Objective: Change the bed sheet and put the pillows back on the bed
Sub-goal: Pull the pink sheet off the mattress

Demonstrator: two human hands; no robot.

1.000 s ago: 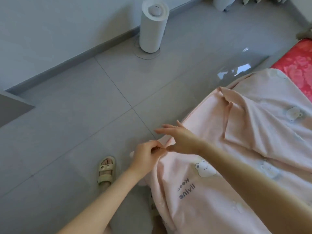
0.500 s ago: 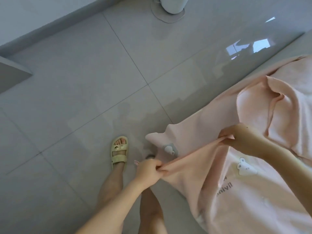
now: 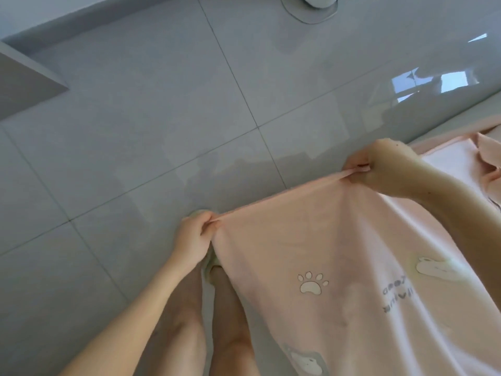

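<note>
Our left hand (image 3: 195, 234) and right hand (image 3: 385, 166) each pinch the edge of the pale pink cotton bed sheet (image 3: 339, 256) (paw and bear prints), stretched taut above the grey tiled floor (image 3: 135, 131).

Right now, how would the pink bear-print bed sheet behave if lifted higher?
Probably floppy: the pink bear-print bed sheet drapes below the edge stretched between the left hand and right hand. Likely light, since finger grips alone hold it.
</note>
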